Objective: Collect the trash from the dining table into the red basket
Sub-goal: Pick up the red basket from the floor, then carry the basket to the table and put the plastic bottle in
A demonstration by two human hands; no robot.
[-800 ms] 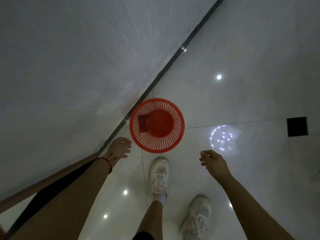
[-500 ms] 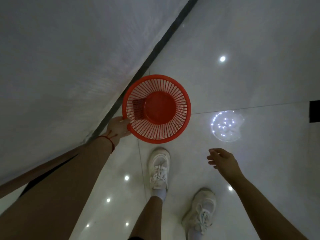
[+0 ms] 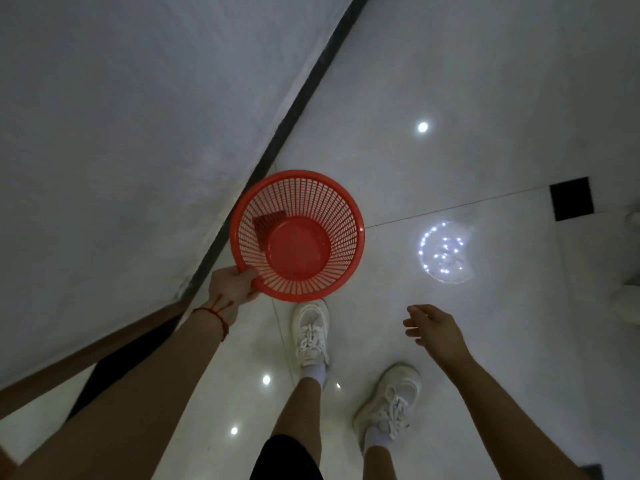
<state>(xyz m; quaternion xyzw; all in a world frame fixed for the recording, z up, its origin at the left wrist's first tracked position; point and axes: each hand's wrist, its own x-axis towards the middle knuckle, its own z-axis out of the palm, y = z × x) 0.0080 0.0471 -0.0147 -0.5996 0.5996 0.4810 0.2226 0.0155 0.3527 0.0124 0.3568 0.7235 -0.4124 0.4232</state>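
Two white lace-up sneakers [image 3: 311, 336] stand on the glossy pale tiled floor [image 3: 485, 98] filling the right of the frame, dotted with reflected lights. A grey wall with a dark baseboard [image 3: 298, 98] fills the upper left. Your left hand [image 3: 232, 285] grips the rim of the round red plastic lattice basket [image 3: 297, 236] at centre frame. Your right hand [image 3: 434, 330] hangs loose and empty at lower right. The dim light blurs details; the dining table is out of view.
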